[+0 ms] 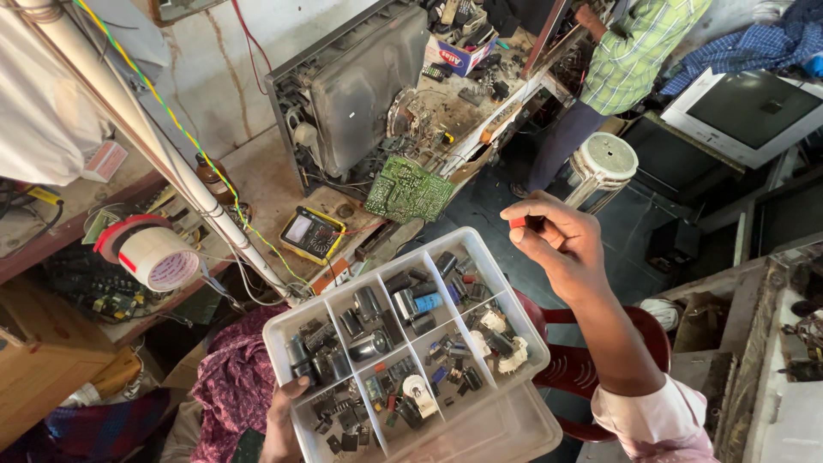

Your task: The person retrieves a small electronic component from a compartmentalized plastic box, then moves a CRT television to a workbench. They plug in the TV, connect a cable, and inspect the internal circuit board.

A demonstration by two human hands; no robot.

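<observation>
The right hand (561,244) is raised with its fingers (536,230) pinched narrow on a small red part (517,222), above the clear compartment box (480,429) of capacitors (370,319); the left hand (281,420) grips the box's near edge, beside a red chair (600,369)

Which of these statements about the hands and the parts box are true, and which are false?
1. The left hand holds the clear compartment box from below. True.
2. The right hand pinches a small red part above the box. True.
3. The box's compartments are all bare. False: they hold dark capacitors and other small parts.
4. The green circuit board lies inside the box. False: it rests on the workbench beyond it.
5. The roll of tape is on the right hand's wrist. False: it sits at the left, away from both hands.
</observation>
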